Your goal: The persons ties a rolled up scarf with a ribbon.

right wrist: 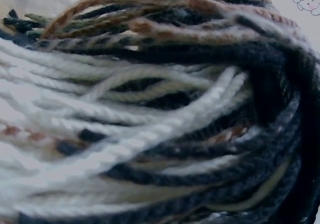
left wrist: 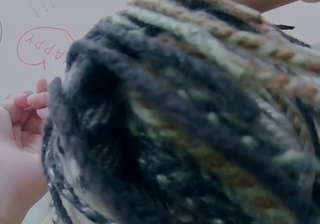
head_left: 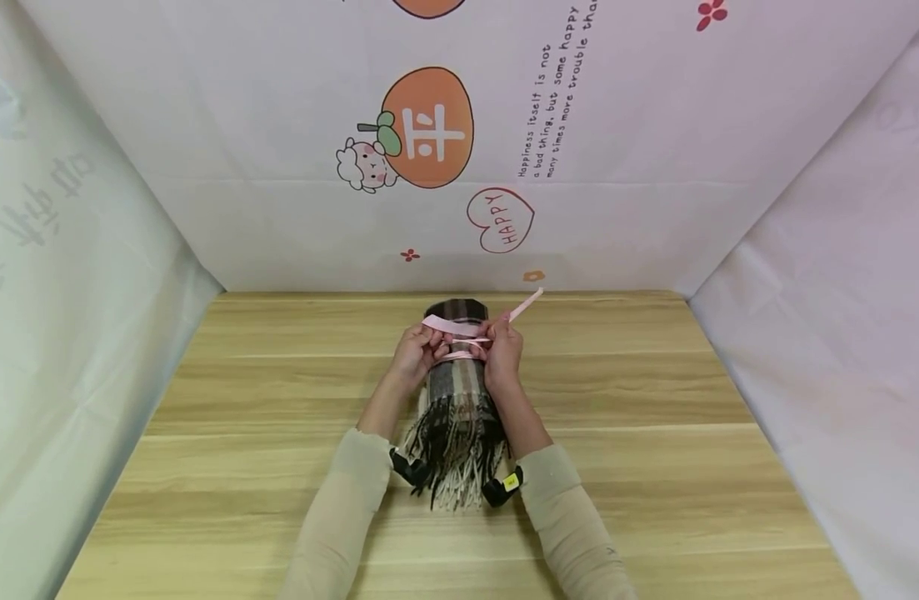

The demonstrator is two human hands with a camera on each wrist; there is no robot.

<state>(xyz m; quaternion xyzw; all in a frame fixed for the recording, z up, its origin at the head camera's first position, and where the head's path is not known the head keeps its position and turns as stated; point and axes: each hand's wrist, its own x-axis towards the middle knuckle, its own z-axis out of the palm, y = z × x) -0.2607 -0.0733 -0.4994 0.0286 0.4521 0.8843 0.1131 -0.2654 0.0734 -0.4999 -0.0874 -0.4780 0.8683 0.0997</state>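
Note:
A rolled plaid scarf [head_left: 453,382] in black, grey and beige lies lengthwise on the table, its fringe [head_left: 459,467] toward the person. Pink ribbon [head_left: 453,327] is wound round its upper part, with loops crossing between the hands. At the roll's left side, my left hand [head_left: 416,352] pinches the ribbon, whose wide end stretches over the scarf. On the right, my right hand [head_left: 502,357] grips the other length, and a free tail sticks up past its fingers. Scarf fringe [left wrist: 175,109] fills most of the left wrist view, with the left hand [left wrist: 22,139] at its edge. Only fringe [right wrist: 150,129] shows close up in the right wrist view.
The wood-grain table [head_left: 639,417] reaches back to a white printed sheet [head_left: 616,208]. Similar white sheets stand along both sides. A black wrist camera [head_left: 409,468] sits at the left cuff and another camera [head_left: 501,486] at the right, both beside the fringe.

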